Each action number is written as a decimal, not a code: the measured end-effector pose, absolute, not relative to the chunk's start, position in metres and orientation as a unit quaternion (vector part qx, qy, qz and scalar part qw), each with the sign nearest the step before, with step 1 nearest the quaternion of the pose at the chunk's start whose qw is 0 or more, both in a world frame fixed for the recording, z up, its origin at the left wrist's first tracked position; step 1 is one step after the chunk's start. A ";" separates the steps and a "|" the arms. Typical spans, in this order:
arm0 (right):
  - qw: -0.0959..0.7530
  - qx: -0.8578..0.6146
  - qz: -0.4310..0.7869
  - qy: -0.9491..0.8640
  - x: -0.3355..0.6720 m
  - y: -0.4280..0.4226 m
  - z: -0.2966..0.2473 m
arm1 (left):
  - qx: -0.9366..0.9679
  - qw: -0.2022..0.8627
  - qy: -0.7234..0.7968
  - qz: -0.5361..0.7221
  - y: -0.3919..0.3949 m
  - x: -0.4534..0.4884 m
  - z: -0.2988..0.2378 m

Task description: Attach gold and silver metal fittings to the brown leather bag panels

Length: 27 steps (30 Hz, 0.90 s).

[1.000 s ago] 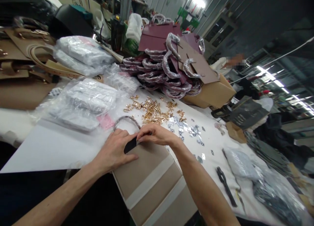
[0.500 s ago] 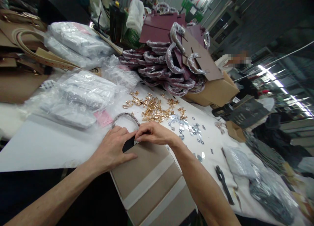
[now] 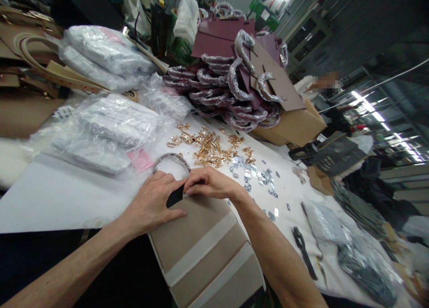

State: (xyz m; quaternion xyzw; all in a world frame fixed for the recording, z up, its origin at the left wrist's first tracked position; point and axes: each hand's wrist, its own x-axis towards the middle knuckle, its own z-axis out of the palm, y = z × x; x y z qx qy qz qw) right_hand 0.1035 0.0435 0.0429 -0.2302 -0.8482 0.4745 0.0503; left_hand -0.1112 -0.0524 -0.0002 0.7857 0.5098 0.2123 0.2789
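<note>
A taupe bag panel (image 3: 197, 236) with pale strips across it stands tilted in front of me, its top edge at the table. My left hand (image 3: 156, 198) grips that edge, fingers over the far side and thumb on the near face. A black patch (image 3: 174, 196) shows between thumb and fingers. My right hand (image 3: 206, 183) is closed in a pinch at the same edge, with a small shiny metal piece just visible at its fingertips. Beyond the hands arches a plastic-wrapped bag handle (image 3: 172, 157); its lower ends are hidden.
Gold-coloured fittings (image 3: 209, 149) and small silver plates (image 3: 264, 176) lie scattered past my hands. Maroon bag panels with wrapped handles (image 3: 231, 85) are piled behind. Plastic-wrapped packs (image 3: 114, 125) sit left; a black tool (image 3: 304, 252) lies right. A person (image 3: 310, 85) is in the background.
Both hands keep nearly the same place on the panel. The right fingertips have shifted very slightly, and the panel's lower end has moved a little left.
</note>
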 end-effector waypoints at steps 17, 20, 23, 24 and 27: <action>0.194 -0.321 0.351 -0.858 0.109 -0.001 0.023 | 0.796 0.262 0.502 0.215 -0.053 -0.112 -0.005; 0.138 -0.360 0.354 -0.852 0.100 0.007 0.035 | 0.803 0.261 0.492 0.214 -0.053 -0.114 -0.009; 0.096 -0.374 0.368 -0.846 0.096 0.016 0.040 | 0.811 0.251 0.483 0.216 -0.052 -0.117 -0.018; 0.094 -0.370 0.370 -0.847 0.097 0.017 0.040 | 0.813 0.248 0.478 0.219 -0.051 -0.118 -0.021; 0.115 -0.360 0.353 -0.856 0.104 0.014 0.034 | 0.824 0.246 0.458 0.226 -0.044 -0.121 -0.028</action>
